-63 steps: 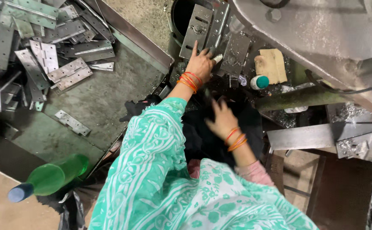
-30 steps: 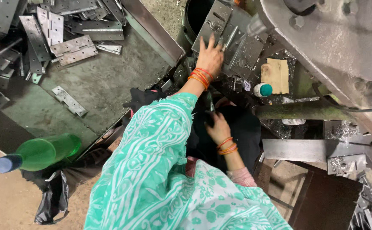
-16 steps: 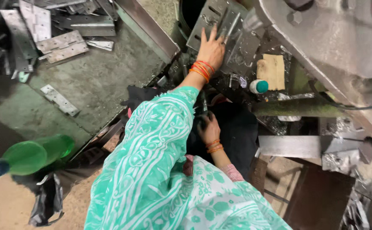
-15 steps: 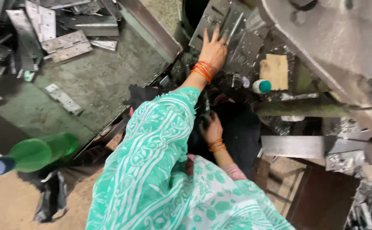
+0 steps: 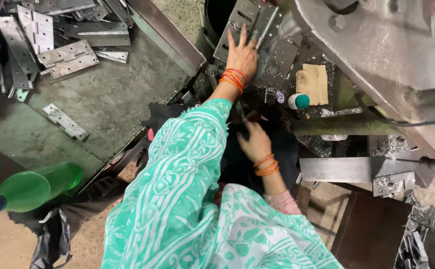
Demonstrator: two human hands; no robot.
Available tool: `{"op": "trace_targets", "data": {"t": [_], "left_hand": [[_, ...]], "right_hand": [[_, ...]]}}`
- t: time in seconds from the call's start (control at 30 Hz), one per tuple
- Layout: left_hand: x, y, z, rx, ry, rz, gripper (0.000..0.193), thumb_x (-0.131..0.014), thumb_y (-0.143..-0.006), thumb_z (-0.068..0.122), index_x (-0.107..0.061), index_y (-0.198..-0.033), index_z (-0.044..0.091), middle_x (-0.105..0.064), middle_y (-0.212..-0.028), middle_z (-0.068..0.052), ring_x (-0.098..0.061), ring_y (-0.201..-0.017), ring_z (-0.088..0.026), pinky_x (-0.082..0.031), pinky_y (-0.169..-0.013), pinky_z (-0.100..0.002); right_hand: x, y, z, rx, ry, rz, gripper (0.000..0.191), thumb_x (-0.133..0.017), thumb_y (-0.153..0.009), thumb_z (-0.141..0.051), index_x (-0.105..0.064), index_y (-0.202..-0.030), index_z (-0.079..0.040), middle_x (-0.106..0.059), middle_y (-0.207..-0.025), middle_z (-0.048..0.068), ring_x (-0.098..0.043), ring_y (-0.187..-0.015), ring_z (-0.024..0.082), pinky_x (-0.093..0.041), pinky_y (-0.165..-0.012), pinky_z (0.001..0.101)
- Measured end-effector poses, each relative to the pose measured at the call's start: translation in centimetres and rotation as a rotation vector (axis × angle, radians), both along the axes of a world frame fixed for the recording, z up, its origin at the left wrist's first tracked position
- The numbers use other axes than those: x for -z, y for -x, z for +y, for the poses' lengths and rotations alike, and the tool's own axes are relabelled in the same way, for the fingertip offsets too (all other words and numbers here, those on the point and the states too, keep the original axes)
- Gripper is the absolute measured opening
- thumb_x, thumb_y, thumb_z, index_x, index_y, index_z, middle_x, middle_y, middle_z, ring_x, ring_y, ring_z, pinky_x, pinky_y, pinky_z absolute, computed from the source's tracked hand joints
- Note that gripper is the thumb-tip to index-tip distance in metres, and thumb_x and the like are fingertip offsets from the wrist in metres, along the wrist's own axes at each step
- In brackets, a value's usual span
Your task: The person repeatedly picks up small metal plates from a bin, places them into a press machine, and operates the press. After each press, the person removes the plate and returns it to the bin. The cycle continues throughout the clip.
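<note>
Left hand: the left hand lies flat, fingers spread, on a grey perforated steel hinge plate under the big grey press machine; its grip is released, palm pressing down, nothing clasped.
Hinge plate: it rests at the top of the view, just beside a dark round opening; its long axis runs from lower left to upper right, tilted, the far end pointing up and away from the person.
Right hand: the right hand hangs low over a dark gap in front of the body, fingers loosely curled; I cannot tell whether its grip grasps anything.
Wrists: orange and red bangles ring both wrists.
Bench: the worn green metal bench at left carries a heap of loose steel hinges, well apart from both hands.
Nearby: a small white bottle with a teal cap lies beside a tan cardboard scrap; a green plastic bottle lies at lower left.
</note>
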State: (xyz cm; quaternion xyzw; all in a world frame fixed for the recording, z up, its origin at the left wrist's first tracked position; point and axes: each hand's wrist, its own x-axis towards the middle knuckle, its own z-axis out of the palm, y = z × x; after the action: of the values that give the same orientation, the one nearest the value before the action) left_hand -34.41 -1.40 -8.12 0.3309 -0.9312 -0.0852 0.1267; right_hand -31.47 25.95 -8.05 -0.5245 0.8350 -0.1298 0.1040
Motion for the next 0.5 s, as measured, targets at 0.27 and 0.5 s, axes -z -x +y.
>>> {"op": "trace_targets", "data": {"t": [0.27,0.5], "left_hand": [[0.6,-0.2,0.0,-0.026,0.051,0.127,0.042,-0.049,-0.102,0.032,-0.069,-0.134,0.012,-0.047,-0.158,-0.002,-0.013,-0.154,-0.038,-0.003,-0.117,-0.079],[-0.5,-0.8,0.2,-0.020,0.124,0.146,0.048,-0.051,-0.099,0.040,-0.068,-0.134,0.012,-0.055,-0.146,-0.003,-0.014,-0.153,-0.036,-0.002,-0.116,-0.079]], "right_hand": [[7.9,-3.5,3.2,0.019,0.181,-0.078,0.032,-0.075,-0.084,-0.017,-0.072,-0.116,-0.021,-0.064,-0.129,0.017,-0.066,-0.107,0.041,-0.057,-0.086,0.0460],[3.0,-1.5,2.2,-0.050,0.042,-0.065,0.037,-0.075,-0.080,-0.021,-0.071,-0.116,-0.014,-0.064,-0.119,0.020,-0.065,-0.101,0.043,-0.056,-0.083,0.0490]]}}
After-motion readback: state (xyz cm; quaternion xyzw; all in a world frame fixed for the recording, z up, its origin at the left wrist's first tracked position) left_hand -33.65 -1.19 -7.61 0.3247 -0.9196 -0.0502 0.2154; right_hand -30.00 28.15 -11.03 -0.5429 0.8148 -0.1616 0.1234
